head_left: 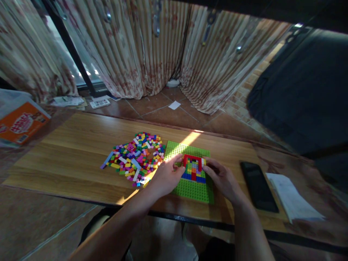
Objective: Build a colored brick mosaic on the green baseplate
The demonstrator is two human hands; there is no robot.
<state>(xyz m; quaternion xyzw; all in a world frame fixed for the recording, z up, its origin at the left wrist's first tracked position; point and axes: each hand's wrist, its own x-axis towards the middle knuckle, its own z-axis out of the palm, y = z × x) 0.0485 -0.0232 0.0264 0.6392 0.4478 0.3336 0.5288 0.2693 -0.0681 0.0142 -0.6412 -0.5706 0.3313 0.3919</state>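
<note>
A green studded baseplate (190,188) lies on a wooden table (81,159). On it stands a small brick build (193,169) with a red frame on top, mixed colours inside and a blue row below. My left hand (167,175) rests at the build's left side, fingers curled with the fingertips at the red frame. My right hand (221,177) is at the build's right side, fingers pinched against the frame's right corner. A heap of small loose bricks (137,156) in many colours lies just left of the plate.
A black phone (258,186) lies face up to the right of the plate, with white paper (292,197) beyond it. An orange box (20,121) sits at far left. Curtains hang behind the table, with scattered papers on the tiled floor.
</note>
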